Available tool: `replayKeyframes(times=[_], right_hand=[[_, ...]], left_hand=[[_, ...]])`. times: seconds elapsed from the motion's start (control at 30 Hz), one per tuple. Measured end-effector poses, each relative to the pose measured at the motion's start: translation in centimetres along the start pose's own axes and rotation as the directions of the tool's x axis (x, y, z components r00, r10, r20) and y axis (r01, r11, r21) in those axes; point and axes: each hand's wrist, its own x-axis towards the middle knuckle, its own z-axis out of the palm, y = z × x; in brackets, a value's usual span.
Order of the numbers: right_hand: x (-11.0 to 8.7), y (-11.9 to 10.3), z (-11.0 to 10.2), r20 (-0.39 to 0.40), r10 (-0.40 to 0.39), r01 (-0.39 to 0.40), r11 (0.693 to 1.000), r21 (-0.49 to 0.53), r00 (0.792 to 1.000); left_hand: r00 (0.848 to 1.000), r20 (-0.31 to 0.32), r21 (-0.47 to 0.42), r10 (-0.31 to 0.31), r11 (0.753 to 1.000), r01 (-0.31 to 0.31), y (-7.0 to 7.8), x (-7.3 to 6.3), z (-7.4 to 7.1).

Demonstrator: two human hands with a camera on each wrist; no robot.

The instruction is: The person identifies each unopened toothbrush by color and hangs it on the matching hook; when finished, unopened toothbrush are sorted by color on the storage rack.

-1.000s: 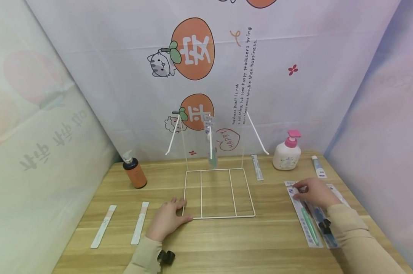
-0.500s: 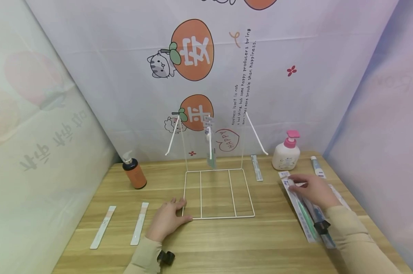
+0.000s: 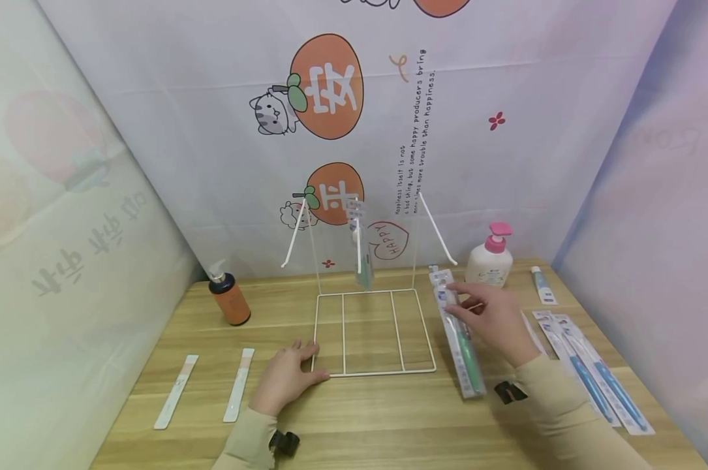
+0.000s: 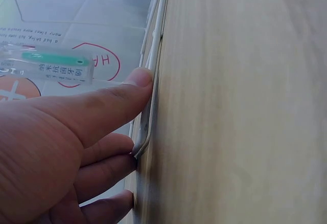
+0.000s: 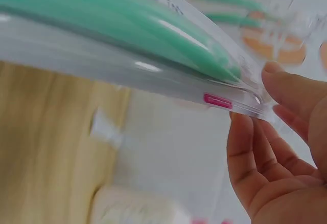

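My right hand [image 3: 494, 320] pinches a packaged toothbrush [image 3: 470, 362] with a green handle near the top of its clear blister pack, between thumb and fingers. In the right wrist view the pack's green handle [image 5: 127, 24] spans the upper left. My left hand [image 3: 286, 378] holds the front left corner of a white wire rack [image 3: 374, 373], thumb on the front bar in the left wrist view. Another packaged toothbrush with a green handle [image 3: 364, 274] hangs on the rack's middle hook, also seen as a hanging pack [image 4: 56, 59] beside the left thumb.
Two blue packaged toothbrushes [image 3: 606, 378] lie at right, near a toothpaste tube [image 3: 543, 286]. A white pump bottle [image 3: 489, 266] stands partly behind my right hand. At left are an orange-labelled pump bottle [image 3: 232, 301] and two narrow white packets [image 3: 239, 385]. Printed cloth walls surround the table.
My right hand has lifted the green packaged toothbrush from beside the blue ones and carried it left toward the rack. My left hand stays at the rack corner.
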Motion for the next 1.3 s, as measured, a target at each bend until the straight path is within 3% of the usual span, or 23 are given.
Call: replayKeyframes(times=[0.13,0.3,0.53,0.67,0.77,0.9,1.3], right_hand=[[0.7,-3.3,1.1,-0.094,-0.106,0.111,0.992,0.053,0.990],[1.5,-7.4,2.0,-0.189,-0.214,0.238,0.964,0.115,0.958],[2.0,-12.8,2.2,-0.267,-0.240,0.322,0.887,0.331,0.934],[2.0,-14.9,2.5,-0.312,-0.292,0.401,0.834,0.380,0.904],[2.1,-15.8,2.9,-0.328,-0.327,0.441,0.811,0.383,0.886],[2.2,-16.1,3.5,-0.326,-0.338,0.447,0.816,0.366,0.883],[3.8,-14.6,6.1,-0.269,-0.284,0.363,0.877,0.316,0.920]], left_hand=[[1.000,0.000,-0.007,-0.012,1.000,0.012,-0.1,-0.1,0.0],[1.000,0.001,-0.006,-0.016,1.000,0.016,-0.2,-0.2,0.1],[1.000,0.004,-0.008,-0.007,1.000,0.007,-0.1,-0.1,0.2],[1.000,-0.001,-0.008,-0.012,1.000,0.012,0.0,0.0,0.1],[1.000,-0.001,-0.004,-0.023,1.000,0.023,0.1,-0.1,0.0],[1.000,0.000,0.007,-0.024,1.000,0.024,0.2,-0.1,0.0],[1.000,-0.004,0.004,-0.013,1.000,0.013,0.3,0.0,-0.2]])
